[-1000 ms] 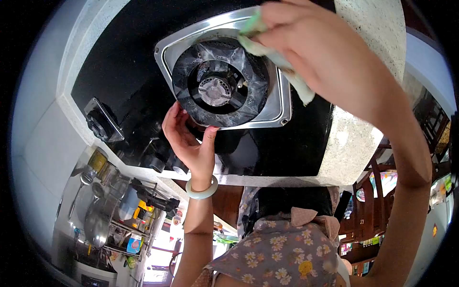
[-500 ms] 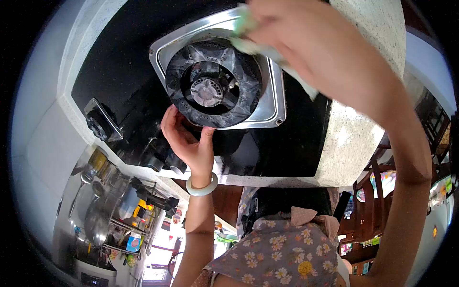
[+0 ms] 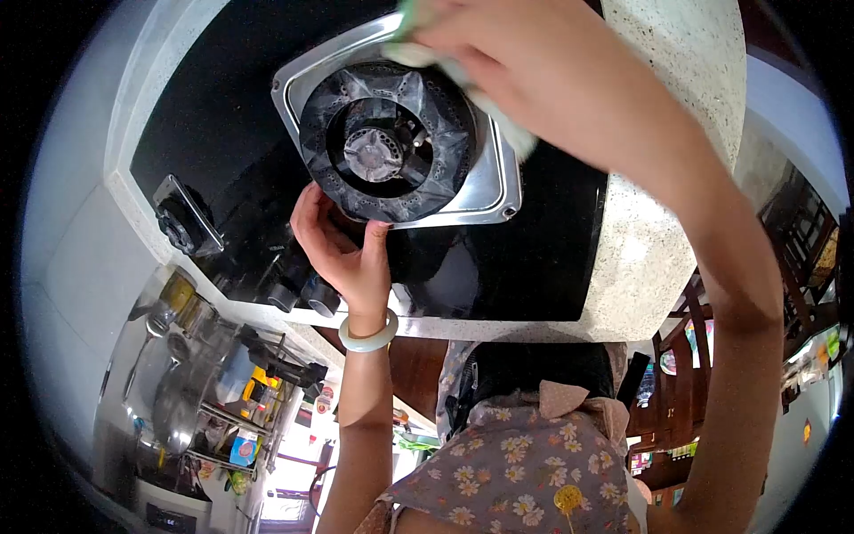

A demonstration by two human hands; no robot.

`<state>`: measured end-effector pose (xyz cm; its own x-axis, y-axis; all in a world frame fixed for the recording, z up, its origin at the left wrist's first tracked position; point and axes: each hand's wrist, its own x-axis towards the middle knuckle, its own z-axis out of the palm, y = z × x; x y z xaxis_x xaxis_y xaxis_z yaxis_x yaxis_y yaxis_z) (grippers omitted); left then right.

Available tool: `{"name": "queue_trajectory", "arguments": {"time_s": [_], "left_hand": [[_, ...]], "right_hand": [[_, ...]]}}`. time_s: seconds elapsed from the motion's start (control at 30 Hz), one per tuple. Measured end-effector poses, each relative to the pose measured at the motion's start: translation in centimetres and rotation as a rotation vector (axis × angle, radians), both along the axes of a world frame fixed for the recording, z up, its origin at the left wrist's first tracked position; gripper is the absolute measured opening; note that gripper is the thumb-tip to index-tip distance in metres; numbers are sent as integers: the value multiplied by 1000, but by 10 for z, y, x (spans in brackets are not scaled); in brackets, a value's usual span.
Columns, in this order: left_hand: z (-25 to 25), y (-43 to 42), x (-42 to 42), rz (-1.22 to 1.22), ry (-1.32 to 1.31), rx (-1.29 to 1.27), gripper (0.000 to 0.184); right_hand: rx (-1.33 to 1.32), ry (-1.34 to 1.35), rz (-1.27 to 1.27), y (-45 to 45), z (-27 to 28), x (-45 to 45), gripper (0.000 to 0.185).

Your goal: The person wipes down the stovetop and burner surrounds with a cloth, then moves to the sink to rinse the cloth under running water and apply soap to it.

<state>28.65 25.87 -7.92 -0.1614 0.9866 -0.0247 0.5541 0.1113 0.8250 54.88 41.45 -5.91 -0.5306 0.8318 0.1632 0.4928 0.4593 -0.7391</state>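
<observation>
At seven o'clock on the black burner ring [image 3: 451, 147], the left hand [image 3: 345, 260] sets thumb and fingers, spread apart, along its edge; whether they grip, I cannot tell. The ring lies over the metal tray [image 3: 485, 201]. At one o'clock, the right hand [image 3: 494, 49], blurred, has fingers clamped on a pale green cloth [image 3: 516, 135].

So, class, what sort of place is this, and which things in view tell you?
A kitchen, probably in a home. The signs are the burner set in a black cooktop and, at the picture's lower left, what looks like a round metal pan beside a loaded rack.
</observation>
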Motion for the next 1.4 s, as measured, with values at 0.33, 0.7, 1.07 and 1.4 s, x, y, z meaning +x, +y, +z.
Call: {"name": "queue_trajectory", "arguments": {"time_s": [0.33, 0.7, 1.07, 1.4], "left_hand": [[-4, 1, 0, -30, 15, 72, 78], [-1, 4, 5, -55, 36, 83, 77], [-1, 5, 6, -60, 28, 107, 78], [-2, 6, 5, -53, 66, 125, 77]], "right_hand": [[125, -225, -123, -58, 3, 14, 32], [274, -574, -99, -55, 16, 3, 37], [210, -400, 13, -14, 31, 13, 27], [356, -229, 417, 66, 7, -67, 9]]}}
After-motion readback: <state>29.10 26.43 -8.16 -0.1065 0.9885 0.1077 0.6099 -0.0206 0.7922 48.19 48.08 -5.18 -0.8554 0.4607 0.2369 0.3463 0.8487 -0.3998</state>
